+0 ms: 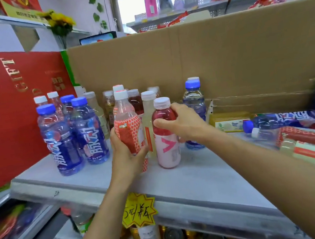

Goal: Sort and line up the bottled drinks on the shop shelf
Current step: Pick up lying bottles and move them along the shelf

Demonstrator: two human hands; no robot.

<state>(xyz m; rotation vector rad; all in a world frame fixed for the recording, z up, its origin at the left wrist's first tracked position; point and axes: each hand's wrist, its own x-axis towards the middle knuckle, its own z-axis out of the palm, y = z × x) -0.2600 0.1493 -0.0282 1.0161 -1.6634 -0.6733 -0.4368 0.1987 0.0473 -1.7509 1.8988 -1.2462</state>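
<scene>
Gripping two upright bottles on the shelf (199,175): our left hand (126,157) wraps the orange-patterned bottle (129,128) at its waist, and our right hand (182,124) curls round the red drink bottle (167,144) at its shoulder. Both look full, so probably heavy. The plastic is smooth, and we judge the label band the safest hold.

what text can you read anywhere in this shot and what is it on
"GIFT": gold letters, sideways, on the red box.
"V": pink, on the red drink bottle that the right hand grips.
"脉动": white, on the blue bottles.
Unclear handwriting: the yellow star tag.
Too blurred: print on the orange-patterned bottle in the left hand, small print on the red box.
</scene>
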